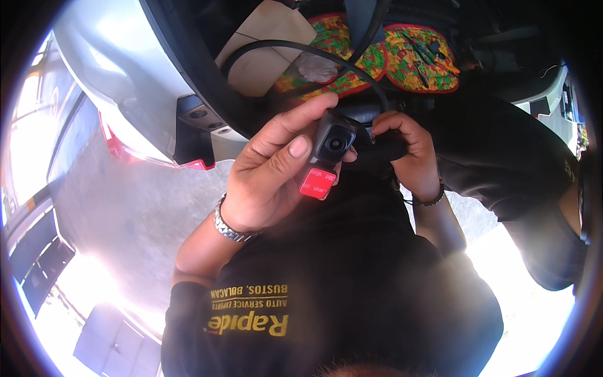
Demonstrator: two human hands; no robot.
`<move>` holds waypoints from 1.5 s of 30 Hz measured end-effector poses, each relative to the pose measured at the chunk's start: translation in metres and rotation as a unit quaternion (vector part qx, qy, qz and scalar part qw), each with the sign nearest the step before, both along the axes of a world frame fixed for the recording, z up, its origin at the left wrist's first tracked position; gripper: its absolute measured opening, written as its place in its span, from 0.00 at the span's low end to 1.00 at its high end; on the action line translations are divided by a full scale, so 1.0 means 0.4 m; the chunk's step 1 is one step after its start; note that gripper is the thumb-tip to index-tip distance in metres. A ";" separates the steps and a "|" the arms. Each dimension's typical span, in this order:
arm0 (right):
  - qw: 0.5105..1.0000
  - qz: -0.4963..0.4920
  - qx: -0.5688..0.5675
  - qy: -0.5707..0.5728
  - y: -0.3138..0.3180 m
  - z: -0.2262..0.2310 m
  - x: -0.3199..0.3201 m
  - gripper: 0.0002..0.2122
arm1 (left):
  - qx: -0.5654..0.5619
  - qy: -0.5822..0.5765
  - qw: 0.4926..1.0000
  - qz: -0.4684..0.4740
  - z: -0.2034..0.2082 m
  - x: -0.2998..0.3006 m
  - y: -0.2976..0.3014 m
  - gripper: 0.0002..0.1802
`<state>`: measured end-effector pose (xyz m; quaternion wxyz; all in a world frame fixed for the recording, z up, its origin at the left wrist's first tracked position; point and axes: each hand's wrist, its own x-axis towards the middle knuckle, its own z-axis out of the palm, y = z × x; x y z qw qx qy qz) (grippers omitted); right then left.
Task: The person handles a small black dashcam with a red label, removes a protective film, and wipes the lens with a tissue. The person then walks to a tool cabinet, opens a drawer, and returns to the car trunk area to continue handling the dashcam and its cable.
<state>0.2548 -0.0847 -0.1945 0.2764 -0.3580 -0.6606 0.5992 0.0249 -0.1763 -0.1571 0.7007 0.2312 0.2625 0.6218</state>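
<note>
My left hand [267,166] holds a small black dash camera [323,133] between thumb and fingers, its round lens facing up toward me. A red-backed adhesive pad [317,183] sits at the camera's lower end. Close by on the right, my right hand [411,147] has its fingers curled and closed beside the camera. Dark material lies at those fingertips, and I cannot make out what they grip. A thick black cable or rubber strip [282,44] loops above both hands and comes down near the right fingers.
A white car body panel [116,63] with a dark edge curves along the left. Past my hands lie a beige panel [251,56] and a colourful leaf-patterned cloth with red trim [402,50], bearing several hand tools [430,53]. A dark-trousered leg [490,144] extends at right.
</note>
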 end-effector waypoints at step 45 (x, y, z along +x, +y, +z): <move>0.977 0.150 0.043 -0.144 0.119 -0.275 -0.005 0.19 | 0.005 -0.024 0.999 -0.036 -0.055 -0.042 -0.017 0.36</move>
